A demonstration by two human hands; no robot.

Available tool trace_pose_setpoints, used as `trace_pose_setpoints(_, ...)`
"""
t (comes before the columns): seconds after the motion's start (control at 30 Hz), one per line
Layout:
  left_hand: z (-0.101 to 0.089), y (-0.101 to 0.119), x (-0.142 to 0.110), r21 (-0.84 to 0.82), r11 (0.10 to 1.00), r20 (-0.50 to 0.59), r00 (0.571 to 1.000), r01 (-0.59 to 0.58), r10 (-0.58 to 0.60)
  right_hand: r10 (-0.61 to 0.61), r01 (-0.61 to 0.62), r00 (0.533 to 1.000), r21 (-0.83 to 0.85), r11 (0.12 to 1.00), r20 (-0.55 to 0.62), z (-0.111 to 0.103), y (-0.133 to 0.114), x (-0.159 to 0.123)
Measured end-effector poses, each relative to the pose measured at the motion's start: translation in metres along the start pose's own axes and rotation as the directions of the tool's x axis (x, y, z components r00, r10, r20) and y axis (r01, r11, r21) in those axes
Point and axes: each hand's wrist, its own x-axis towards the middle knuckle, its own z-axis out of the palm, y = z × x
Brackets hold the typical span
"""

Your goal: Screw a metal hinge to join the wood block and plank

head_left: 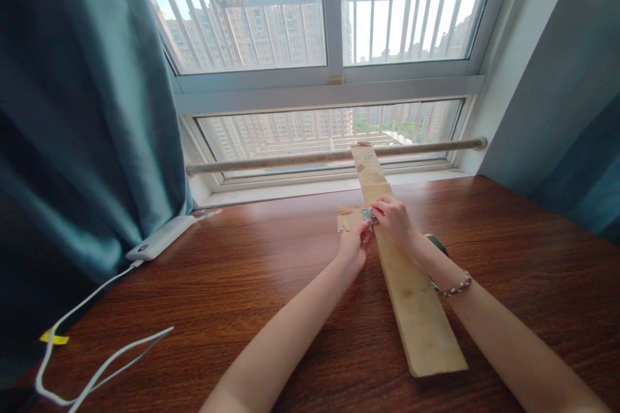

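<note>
A long pale wooden board [419,310] lies lengthwise on the brown table, its far end by the window. A short piece of wood [345,219] sits against its left side. Where the two meet is a small silver metal hinge [366,213]. My left hand [356,246] pinches the near edge of the hinge, thumb and fingers close together. From the right, my right hand [394,222] lies over the board with its fingertips closed on the hinge's right part. Part of the hinge is hidden under my fingers.
Behind my right wrist, a black and yellow object [436,244] is mostly hidden. A white power bank [162,237] with a white cable [111,368] rests at the left by the blue curtain [87,110]. A metal rail [290,160] crosses the window beyond the table [271,258].
</note>
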Motion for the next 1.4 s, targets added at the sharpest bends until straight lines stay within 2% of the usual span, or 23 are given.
trace_pose_setpoints(0.2,0.0,0.0,0.0,-0.012,1.0,0.003,1.0,0.005,-0.005,-0.002,0.002,1.0,0.006,1.0,-0.031,0.009,0.006,-0.002)
trace_pose_setpoints(0.3,0.0,-0.001,0.001,-0.014,1.0,0.007,1.0,0.007,-0.007,0.024,-0.023,0.999,0.019,1.0,-0.042,0.005,0.003,0.001)
trace_pose_setpoints(0.4,-0.002,-0.003,0.003,-0.009,1.0,0.002,1.0,-0.002,0.002,0.094,-0.093,0.995,0.032,0.995,-0.026,-0.017,-0.002,0.007)
trace_pose_setpoints(0.5,-0.004,-0.004,0.007,-0.003,1.0,-0.01,1.0,-0.008,0.008,0.244,-0.245,0.969,-0.048,0.968,-0.026,-0.051,0.004,0.01)
trace_pose_setpoints(0.57,-0.005,-0.005,0.008,-0.004,1.0,-0.011,1.0,-0.004,0.004,0.396,-0.38,0.917,-0.196,0.904,0.048,-0.07,0.017,0.004)
trace_pose_setpoints(0.6,-0.005,-0.005,0.009,-0.004,1.0,-0.01,1.0,-0.003,0.002,0.482,-0.433,0.868,-0.296,0.852,0.118,-0.076,0.026,-0.002)
trace_pose_setpoints(0.67,-0.005,-0.005,0.009,-0.002,1.0,-0.006,1.0,-0.003,0.002,0.622,-0.474,0.742,-0.459,0.751,0.251,-0.081,0.045,-0.019)
trace_pose_setpoints(0.73,-0.005,-0.005,0.009,0.0,1.0,-0.01,1.0,-0.001,0.001,0.679,-0.486,0.663,-0.509,0.711,0.315,-0.079,0.061,-0.04)
trace_pose_setpoints(0.8,-0.004,-0.004,0.009,-0.002,1.0,-0.016,1.0,0.002,-0.002,0.702,-0.512,0.607,-0.492,0.704,0.373,-0.072,0.071,-0.06)
trace_pose_setpoints(0.87,-0.003,-0.004,0.008,-0.006,1.0,-0.023,1.0,0.001,-0.001,0.711,-0.574,0.567,-0.42,0.703,0.416,-0.065,0.076,-0.074)
trace_pose_setpoints(0.9,-0.003,-0.004,0.008,-0.007,1.0,-0.026,1.0,0.001,-0.002,0.711,-0.609,0.562,-0.371,0.702,0.423,-0.062,0.077,-0.078)
trace_pose_setpoints(1.0,-0.002,-0.003,0.006,-0.005,1.0,-0.028,1.0,0.002,-0.002,0.704,-0.676,0.585,-0.237,0.698,0.404,-0.065,0.082,-0.074)
trace_pose_setpoints(1.13,-0.001,-0.001,0.006,0.004,1.0,-0.022,1.0,0.01,-0.01,0.695,-0.725,0.649,-0.024,0.688,0.309,-0.1,0.085,-0.043)
trace_pose_setpoints(1.2,-0.002,-0.002,0.006,0.015,1.0,-0.022,1.0,0.015,-0.014,0.68,-0.719,0.695,0.227,0.657,0.234,-0.124,0.078,-0.025)
trace_pose_setpoints(1.23,-0.002,-0.002,0.007,0.019,1.0,-0.02,1.0,0.015,-0.015,0.675,-0.689,0.714,0.36,0.629,0.188,-0.134,0.071,-0.016)
trace_pose_setpoints(1.3,-0.003,-0.002,0.008,0.019,1.0,-0.012,1.0,0.016,-0.016,0.713,-0.492,0.7,0.745,0.45,0.032,-0.147,0.054,-0.002)
trace_pose_setpoints(1.37,-0.003,-0.003,0.008,0.013,1.0,-0.006,1.0,0.02,-0.02,0.728,-0.276,0.68,0.89,0.363,-0.086,-0.149,0.035,0.007)
trace_pose_setpoints(1.4,-0.003,-0.003,0.008,0.01,1.0,-0.005,1.0,0.021,-0.02,0.72,-0.21,0.683,0.909,0.36,-0.128,-0.146,0.027,0.009)
